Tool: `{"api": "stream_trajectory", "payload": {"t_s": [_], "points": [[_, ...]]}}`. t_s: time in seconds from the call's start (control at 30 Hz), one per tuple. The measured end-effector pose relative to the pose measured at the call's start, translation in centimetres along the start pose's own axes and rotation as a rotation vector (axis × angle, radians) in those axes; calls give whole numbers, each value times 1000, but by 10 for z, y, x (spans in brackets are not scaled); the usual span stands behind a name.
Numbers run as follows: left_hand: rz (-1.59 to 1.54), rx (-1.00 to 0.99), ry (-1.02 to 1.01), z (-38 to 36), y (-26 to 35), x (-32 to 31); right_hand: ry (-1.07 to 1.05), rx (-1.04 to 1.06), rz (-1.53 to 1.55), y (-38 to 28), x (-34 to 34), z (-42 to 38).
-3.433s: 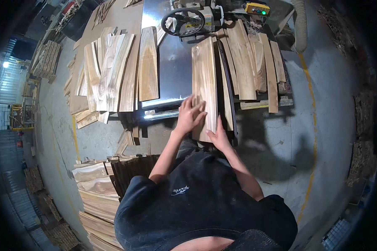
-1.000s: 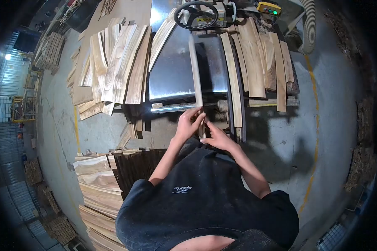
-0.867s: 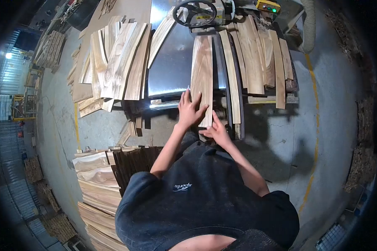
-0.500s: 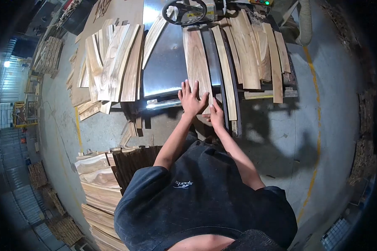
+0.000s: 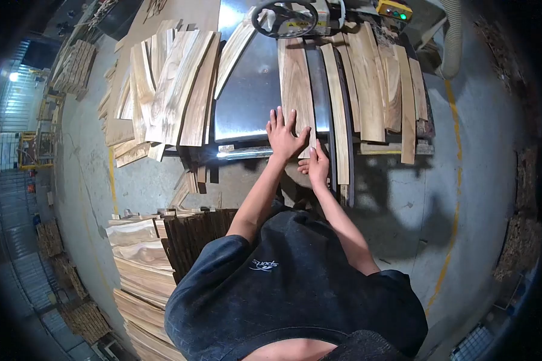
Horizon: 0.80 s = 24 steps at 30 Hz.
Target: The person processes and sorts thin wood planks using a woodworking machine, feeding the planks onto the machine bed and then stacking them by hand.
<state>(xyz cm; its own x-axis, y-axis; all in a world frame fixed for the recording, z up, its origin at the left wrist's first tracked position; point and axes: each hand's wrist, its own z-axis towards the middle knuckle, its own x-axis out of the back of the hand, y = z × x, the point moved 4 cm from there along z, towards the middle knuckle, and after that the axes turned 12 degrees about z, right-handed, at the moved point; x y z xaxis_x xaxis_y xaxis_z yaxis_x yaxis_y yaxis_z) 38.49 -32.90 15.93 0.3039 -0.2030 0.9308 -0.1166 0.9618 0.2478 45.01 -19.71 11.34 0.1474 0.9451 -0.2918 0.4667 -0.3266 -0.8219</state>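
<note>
Lengthwise, the board (image 5: pixel 295 78) ran up the upper centre, away from the grip: left hand (image 5: pixel 286 142) open, palm down on it; right hand (image 5: pixel 318 168), nearer its lower end, half curled there, any pinch unclear

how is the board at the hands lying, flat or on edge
Flat: the board shows its broad face up on the metal table, left hand spread at its left edge, right hand at its near end.

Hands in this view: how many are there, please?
2. The left hand lies spread on the wooden board; the right hand is at the board's near end. No other hand shows.
</note>
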Motion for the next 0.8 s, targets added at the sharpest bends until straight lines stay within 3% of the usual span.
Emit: {"api": "stream_trajectory", "payload": {"t_s": [0.47,0.7,0.8], "points": [[-84,-5,79,75,-9,-16,69,-22,57,-30,-25,67],[-143,20,133,146,-18,-44,109,70,-61,-61,-53,124],[-161,14,103,168,-22,-46,187,100,63,-56,-51,151]]}}
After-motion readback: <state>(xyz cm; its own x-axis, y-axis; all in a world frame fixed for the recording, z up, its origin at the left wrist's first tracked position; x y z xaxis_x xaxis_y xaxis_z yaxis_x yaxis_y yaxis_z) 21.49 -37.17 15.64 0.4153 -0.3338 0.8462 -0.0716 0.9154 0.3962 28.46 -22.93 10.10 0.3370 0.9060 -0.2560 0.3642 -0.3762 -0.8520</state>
